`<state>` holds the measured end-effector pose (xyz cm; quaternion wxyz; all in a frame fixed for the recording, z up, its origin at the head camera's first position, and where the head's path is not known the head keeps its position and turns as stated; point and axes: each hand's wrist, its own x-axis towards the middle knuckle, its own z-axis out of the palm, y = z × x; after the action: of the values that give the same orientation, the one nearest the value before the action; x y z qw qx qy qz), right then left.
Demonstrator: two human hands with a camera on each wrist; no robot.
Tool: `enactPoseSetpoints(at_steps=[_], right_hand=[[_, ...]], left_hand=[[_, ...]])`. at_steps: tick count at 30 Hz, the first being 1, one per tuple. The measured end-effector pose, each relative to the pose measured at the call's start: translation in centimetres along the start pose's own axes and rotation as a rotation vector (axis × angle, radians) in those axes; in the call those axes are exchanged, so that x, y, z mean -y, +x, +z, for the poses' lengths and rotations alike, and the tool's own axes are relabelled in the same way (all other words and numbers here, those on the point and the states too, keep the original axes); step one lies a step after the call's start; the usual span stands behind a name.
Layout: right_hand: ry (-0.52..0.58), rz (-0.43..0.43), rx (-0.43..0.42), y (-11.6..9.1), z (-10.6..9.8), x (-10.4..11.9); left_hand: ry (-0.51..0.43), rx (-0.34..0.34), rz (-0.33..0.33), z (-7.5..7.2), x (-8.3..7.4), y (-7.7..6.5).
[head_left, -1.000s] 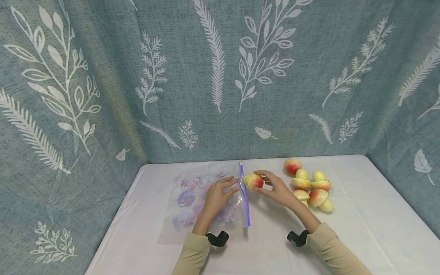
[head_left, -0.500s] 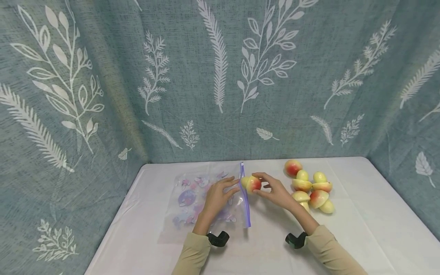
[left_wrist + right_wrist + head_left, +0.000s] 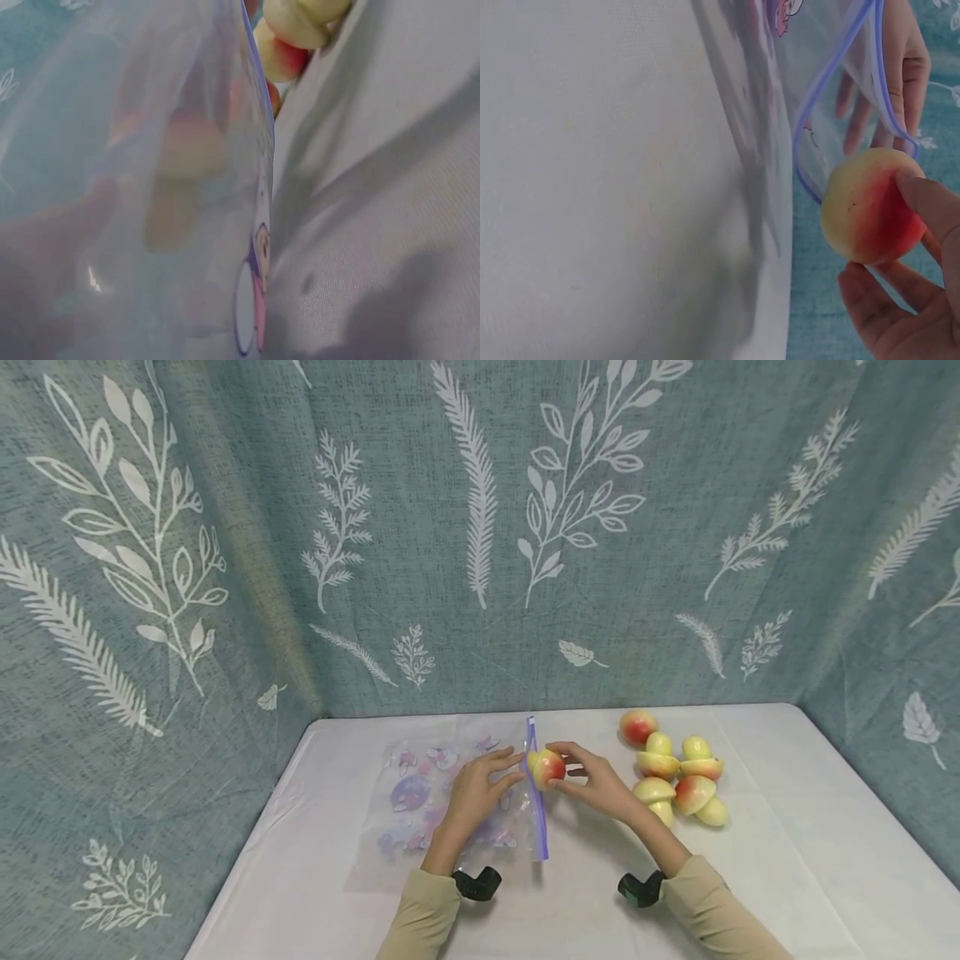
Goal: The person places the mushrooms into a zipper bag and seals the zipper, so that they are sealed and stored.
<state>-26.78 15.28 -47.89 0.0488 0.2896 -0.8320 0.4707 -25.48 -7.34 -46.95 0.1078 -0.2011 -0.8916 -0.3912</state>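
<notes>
A toy mushroom (image 3: 550,768) with a red-and-yellow cap is pinched between the thumb and fingers of my right hand (image 3: 597,779). Its pale yellow stem points left, into the mouth of a clear zip bag (image 3: 375,860) with purple cartoon prints. The bag's purple zip edge (image 3: 804,127) gapes apart around the stem in the right wrist view. My left hand (image 3: 474,787) holds the bag near that edge, its fingers partly behind the plastic. Through the hazy film, the left wrist view shows the mushroom's stem (image 3: 171,216) inside the bag.
Several more toy mushrooms (image 3: 695,793) lie clustered on the right of the white table (image 3: 780,860). One red-and-yellow piece (image 3: 638,727) lies at the back of the cluster. A green leaf-patterned curtain (image 3: 420,527) stands behind the table.
My right hand has moved slightly left and down with the mushroom, so its stem is deeper in the bag's mouth. The left hand keeps nearly the same place.
</notes>
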Motion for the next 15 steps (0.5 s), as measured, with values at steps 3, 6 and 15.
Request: enactPoseSetpoints(at_steps=[3,6,15], right_hand=[[0.025,0.006,0.002,0.0,0.2,-0.1],[0.047,0.017,-0.007,-0.1,0.3,-0.1],[0.065,-0.006,-0.050,-0.3,0.7,1.0]], left_hand=[[-0.003,-0.002,0.003,0.1,0.0,0.0],[-0.003,-0.003,0.003,0.1,0.0,0.0],[-0.007,0.006,-0.001,0.0,-0.1,-0.1]])
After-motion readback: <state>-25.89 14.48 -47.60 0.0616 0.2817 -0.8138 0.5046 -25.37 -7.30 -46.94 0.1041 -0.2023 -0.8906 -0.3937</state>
